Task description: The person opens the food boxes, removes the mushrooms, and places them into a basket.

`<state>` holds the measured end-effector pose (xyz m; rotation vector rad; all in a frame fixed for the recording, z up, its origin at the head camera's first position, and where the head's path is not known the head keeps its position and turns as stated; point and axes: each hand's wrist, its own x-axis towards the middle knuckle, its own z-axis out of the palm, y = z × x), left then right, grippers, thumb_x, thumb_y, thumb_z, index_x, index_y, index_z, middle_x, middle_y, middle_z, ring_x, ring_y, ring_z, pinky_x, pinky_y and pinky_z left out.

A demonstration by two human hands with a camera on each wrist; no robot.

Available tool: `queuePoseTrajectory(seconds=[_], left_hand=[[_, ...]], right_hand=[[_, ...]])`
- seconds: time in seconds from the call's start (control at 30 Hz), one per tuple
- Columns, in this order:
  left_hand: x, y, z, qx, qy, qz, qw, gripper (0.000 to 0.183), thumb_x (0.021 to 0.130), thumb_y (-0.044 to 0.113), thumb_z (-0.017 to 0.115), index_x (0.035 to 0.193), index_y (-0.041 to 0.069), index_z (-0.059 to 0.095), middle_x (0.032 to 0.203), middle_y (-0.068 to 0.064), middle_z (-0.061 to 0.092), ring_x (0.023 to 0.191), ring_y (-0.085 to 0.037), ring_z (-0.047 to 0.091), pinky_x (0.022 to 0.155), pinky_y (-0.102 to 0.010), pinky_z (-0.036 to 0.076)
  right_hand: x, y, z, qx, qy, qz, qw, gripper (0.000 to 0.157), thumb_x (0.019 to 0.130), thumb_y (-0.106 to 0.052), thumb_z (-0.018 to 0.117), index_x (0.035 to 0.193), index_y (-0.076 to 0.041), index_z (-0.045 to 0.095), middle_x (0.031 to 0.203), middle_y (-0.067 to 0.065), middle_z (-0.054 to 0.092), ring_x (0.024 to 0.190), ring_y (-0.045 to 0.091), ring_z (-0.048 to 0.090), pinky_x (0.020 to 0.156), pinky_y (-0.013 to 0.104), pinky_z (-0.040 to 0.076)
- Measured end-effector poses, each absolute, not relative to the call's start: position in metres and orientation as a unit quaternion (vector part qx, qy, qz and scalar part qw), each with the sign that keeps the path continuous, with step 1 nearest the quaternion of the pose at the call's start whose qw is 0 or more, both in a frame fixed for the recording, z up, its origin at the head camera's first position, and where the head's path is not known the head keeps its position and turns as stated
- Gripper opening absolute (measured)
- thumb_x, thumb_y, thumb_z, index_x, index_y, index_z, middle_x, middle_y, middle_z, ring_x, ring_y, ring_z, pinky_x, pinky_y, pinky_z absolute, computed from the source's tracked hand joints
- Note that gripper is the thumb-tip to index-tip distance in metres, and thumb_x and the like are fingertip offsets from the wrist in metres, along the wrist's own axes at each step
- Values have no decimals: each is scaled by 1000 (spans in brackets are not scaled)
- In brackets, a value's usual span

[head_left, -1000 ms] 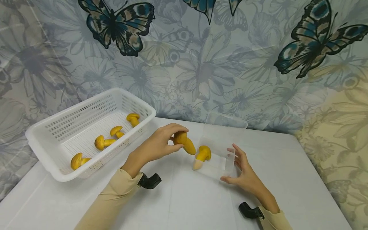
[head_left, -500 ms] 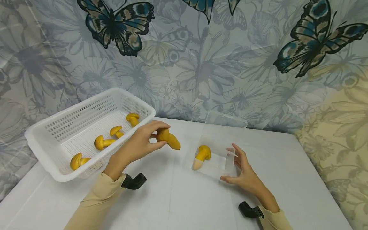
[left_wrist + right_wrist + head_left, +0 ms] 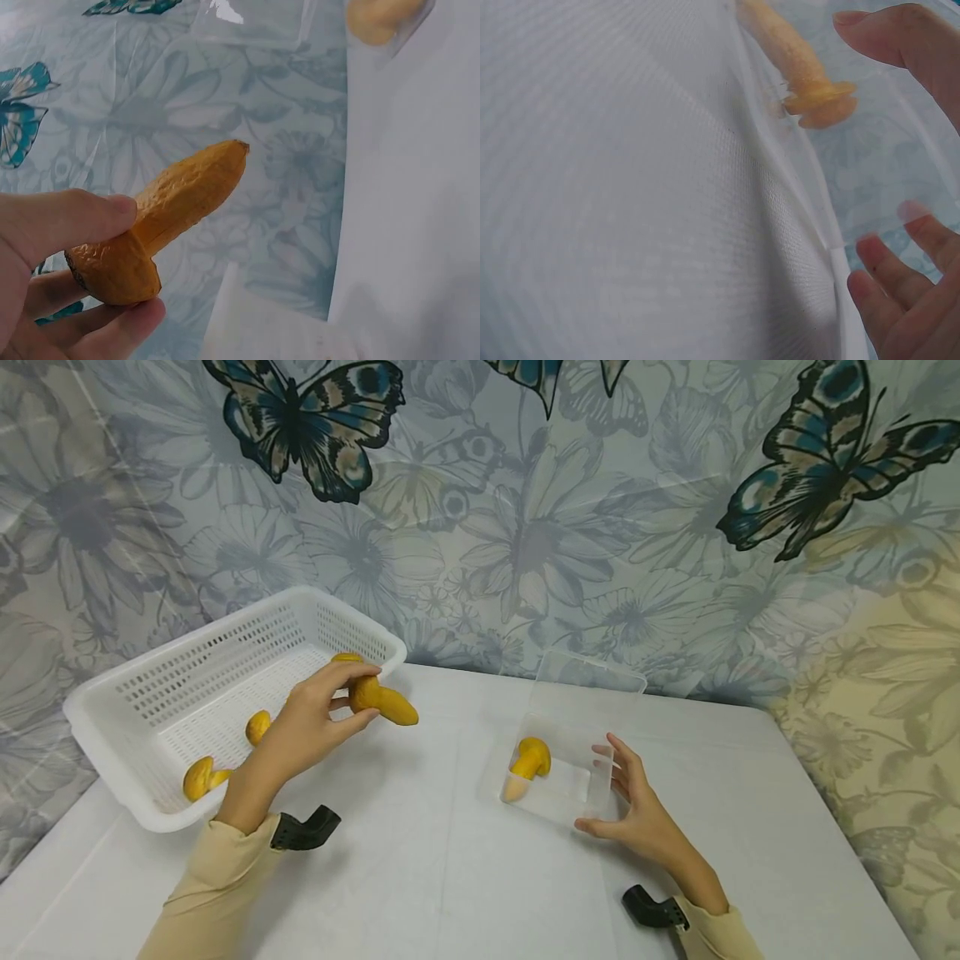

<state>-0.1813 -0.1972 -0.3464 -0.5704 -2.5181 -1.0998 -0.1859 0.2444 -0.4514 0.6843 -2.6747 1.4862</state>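
Note:
In the head view my left hand (image 3: 307,718) pinches a yellow mushroom (image 3: 384,702) by its cap, the stem pointing right, over the right side of the white basket (image 3: 161,820). The left wrist view shows the thumb on one side of that cap and fingertips below. My right hand (image 3: 637,806) spans the right end of a clear plastic box (image 3: 562,806), thumb at the near side and fingers at the far side. Inside the box lies another yellow mushroom (image 3: 534,758), also seen through the plastic in the right wrist view.
Several yellow mushrooms lie in the basket, one mushroom (image 3: 198,778) near its front left corner; my left hand and forearm partly hide others. A clear lid (image 3: 588,672) stands raised behind the box. A patterned butterfly cloth (image 3: 480,527) rises behind the white table (image 3: 465,877).
My left hand has carried its mushroom left, from beside the clear box to the basket's right rim. My right hand and the box have stayed in place.

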Motion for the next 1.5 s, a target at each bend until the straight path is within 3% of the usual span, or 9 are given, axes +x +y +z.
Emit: queuePoseTrajectory(seconds=[0.3,0.33,0.43,0.53,0.67,0.77,0.87,1.0,1.5], left_hand=[[-180,-216,-348,-133,-890,-371,229,50,85,0,76,131,3,58,126,-18,59,112,-35,61,85,-46,58],[-180,-217,-349,-125,-889,-373,233,50,85,0,76,131,1,57,127,-19,58,113,-37,61,85,-44,58],[-181,-223,-351,-103,-885,-382,245,50,85,-1,75,131,-2,56,126,-22,57,114,-41,60,84,-19,57],[-182,-228,-354,-82,-881,-390,255,51,85,-2,75,132,-4,56,125,-24,57,112,-43,60,79,3,45],[-184,-233,-357,-59,-880,-383,274,51,85,-2,74,132,-4,56,124,-26,58,109,-44,61,76,8,38],[-185,-235,-359,-44,-886,-364,283,51,85,-1,75,132,-4,56,123,-26,59,106,-42,61,74,-1,46],[-184,-234,-359,-31,-899,-352,260,51,86,0,75,133,-3,56,125,-25,58,107,-39,59,81,-25,56],[-183,-234,-361,-20,-918,-335,210,49,87,1,73,133,-3,55,129,-26,56,107,-39,56,84,-52,53],[-185,-238,-362,14,-941,-325,96,37,96,11,65,129,-3,57,121,-27,60,103,-41,60,85,-52,52]], right_hand=[[-185,245,-453,224,-852,473,13,125,68,-7,90,159,-27,6,151,17,35,135,36,35,103,-2,25],[-185,244,-453,224,-852,474,14,125,68,-7,90,159,-26,7,151,17,35,135,36,35,103,-2,26],[-185,244,-452,224,-851,474,11,124,69,-8,90,159,-27,7,152,17,35,135,36,35,103,-1,26],[-185,244,-452,224,-852,474,9,124,69,-8,90,159,-27,6,152,18,35,136,38,34,103,-1,26],[-185,244,-451,225,-851,475,8,124,69,-8,90,159,-26,6,152,18,34,136,39,33,103,-1,25],[-186,245,-451,225,-849,479,8,125,69,-7,90,159,-27,6,152,17,34,136,39,34,104,-2,25],[-186,245,-451,228,-848,478,11,125,68,-6,90,159,-27,6,152,17,35,135,39,34,103,-2,25],[-187,245,-452,234,-848,476,17,124,69,-6,90,159,-26,7,151,18,35,135,39,34,103,-2,25],[-187,245,-452,233,-847,477,16,123,69,-7,90,159,-26,7,151,18,35,136,41,33,103,-2,25]])
